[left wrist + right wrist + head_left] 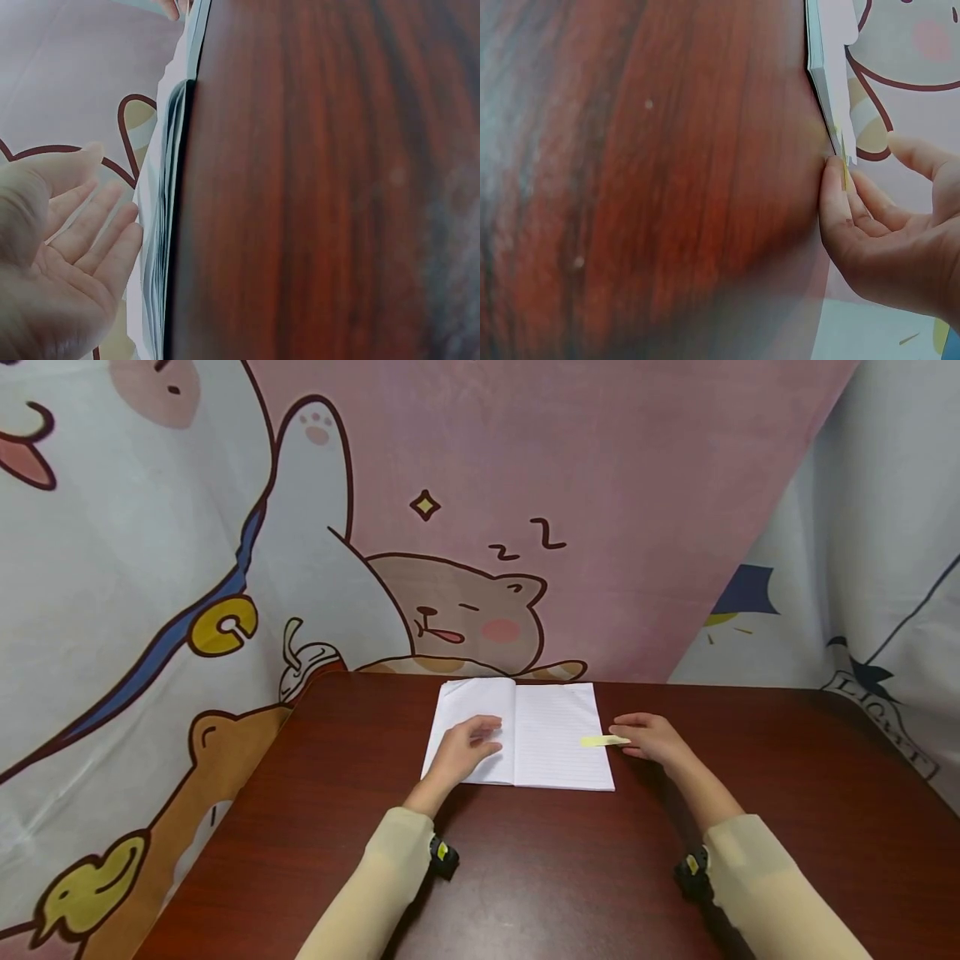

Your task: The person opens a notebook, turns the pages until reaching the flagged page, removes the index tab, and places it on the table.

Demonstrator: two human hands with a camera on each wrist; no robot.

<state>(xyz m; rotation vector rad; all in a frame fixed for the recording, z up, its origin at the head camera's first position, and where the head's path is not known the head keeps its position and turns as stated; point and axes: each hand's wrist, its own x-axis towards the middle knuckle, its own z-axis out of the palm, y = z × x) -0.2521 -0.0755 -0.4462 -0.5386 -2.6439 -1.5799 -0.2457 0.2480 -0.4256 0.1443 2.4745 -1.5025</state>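
Note:
An open notebook (558, 718) with lined white pages lies on the table. My left hand (467, 747) hovers over its left page, fingers loosely bent and thumb apart, with nothing in it; the left wrist view shows the palm and spread fingers (112, 251) beside the page edges. At the notebook's right edge, a narrow yellow sticky note (596, 741) lies partly on the right page and juts past it. The outer end of the note meets the fingers of my right hand (654, 740). In the right wrist view the thumb (915, 154) stands away from the note.
A dark reddish-brown wooden table (540, 877) extends around the notebook. Behind it hangs a printed cartoon cloth (622, 510), meeting the table's far edge. More cloth (885, 527) hangs at the right. A small black device (444, 857) sits on each wrist.

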